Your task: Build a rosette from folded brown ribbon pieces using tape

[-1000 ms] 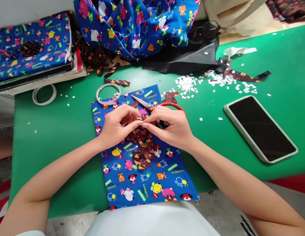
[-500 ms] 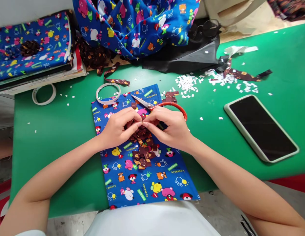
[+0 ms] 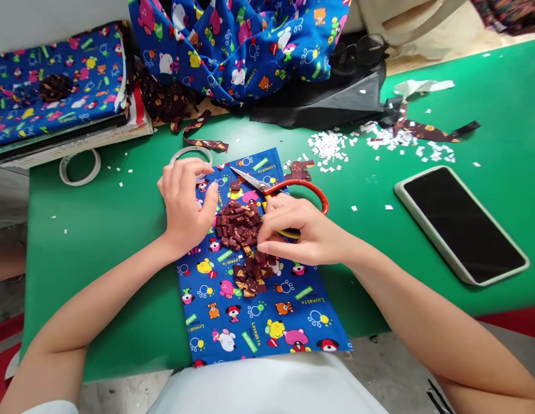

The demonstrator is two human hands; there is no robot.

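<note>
A blue cartoon-print cloth (image 3: 259,310) lies flat on the green table (image 3: 99,230) in front of me. On it sits a tight round cluster of small brown fabric squares (image 3: 238,221), with a loose pile of the same pieces (image 3: 250,275) just below. My left hand (image 3: 183,201) rests on the cloth's left edge, fingers loosely apart, fingertips by a clear tape ring (image 3: 181,155), thumb beside the cluster. My right hand (image 3: 302,230) lies to the cluster's right with its fingertips drawn together at the pieces. Red-handled scissors (image 3: 313,190) lie just behind it.
A black phone (image 3: 461,224) lies at the right. White paper scraps (image 3: 328,144) and a brown strip (image 3: 427,133) are scattered behind. A second tape ring (image 3: 80,167) sits at the left, below a fabric-covered stack (image 3: 56,98). A heap of blue print fabric (image 3: 237,46) fills the back.
Both hands were pinching together over the cluster. The left hand has moved away up-left toward the tape ring, and the right has dropped lower right, uncovering the cluster.
</note>
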